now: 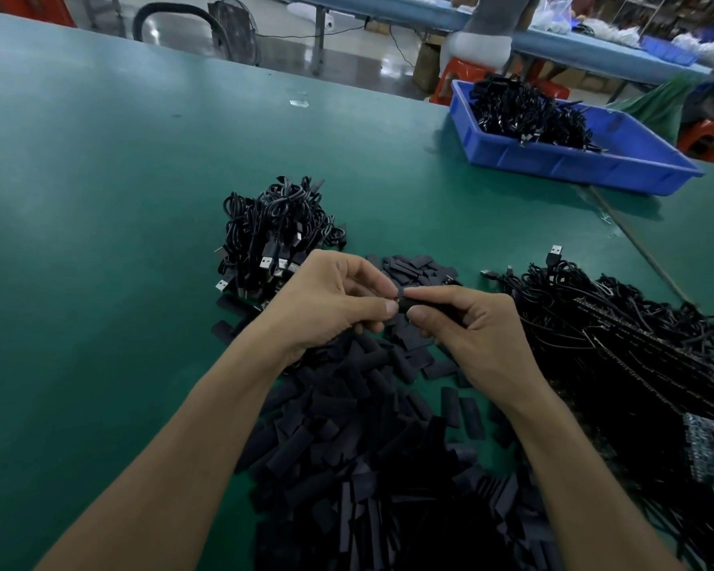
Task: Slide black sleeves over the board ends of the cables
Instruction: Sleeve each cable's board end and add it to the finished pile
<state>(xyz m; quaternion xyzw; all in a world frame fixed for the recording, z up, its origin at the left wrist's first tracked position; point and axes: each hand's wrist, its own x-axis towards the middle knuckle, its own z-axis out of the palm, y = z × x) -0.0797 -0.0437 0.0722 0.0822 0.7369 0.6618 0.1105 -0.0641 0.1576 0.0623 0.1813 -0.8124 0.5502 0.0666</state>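
"Holding what, exactly?"

"One black sleeve (419,302), matte and tube-shaped, above the sleeve pile (367,447). My left hand (334,298) pinches its near end between thumb and fingertip. My right hand (470,323) curls round the rest."

"Any writing to read?"

"Whatever is on the USB plugs (266,263) is too small to tell."

"Room to move?"

"Bare green surface (100,241) stretches away on my left. A cable bundle (273,224) sits just beyond my left hand, and the cables with boards (615,335) are heaped at my right. A blue tray (573,166) of cables stands near the far right edge."
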